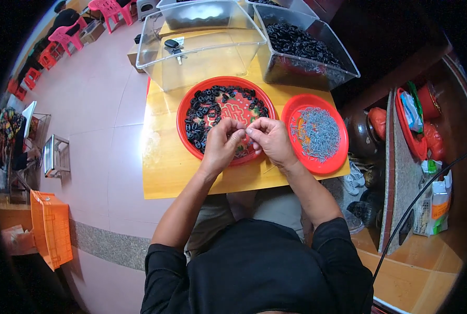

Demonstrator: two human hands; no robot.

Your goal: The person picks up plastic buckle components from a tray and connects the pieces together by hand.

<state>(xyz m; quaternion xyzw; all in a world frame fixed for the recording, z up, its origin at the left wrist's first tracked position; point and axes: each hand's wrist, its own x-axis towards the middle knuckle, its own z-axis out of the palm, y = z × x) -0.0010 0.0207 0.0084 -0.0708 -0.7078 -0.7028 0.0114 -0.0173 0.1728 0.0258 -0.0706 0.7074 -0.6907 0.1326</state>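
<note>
Over the front of a round red tray (pixel 183 137), my left hand (pixel 223 142) and my right hand (pixel 273 141) meet with fingertips pinched close together. Whatever sits between the fingers is too small or hidden to make out. Small black oval plastic pieces (pixel 202 111) cover much of the tray's left and far side, and its patterned bottom shows in the middle. To the right, beside my right hand, a second red tray (pixel 334 164) holds a pile of thin silvery metal pins or screws (pixel 320 137).
Behind the trays stand a clear plastic bin (pixel 233 57) and another clear bin (pixel 296 78) heaped with black pieces (pixel 301 44). All rest on a yellow wooden table (pixel 163 178). A shelf with bags (pixel 427 209) lies right; an orange crate (pixel 52 230) and a stool (pixel 55 156) stand left.
</note>
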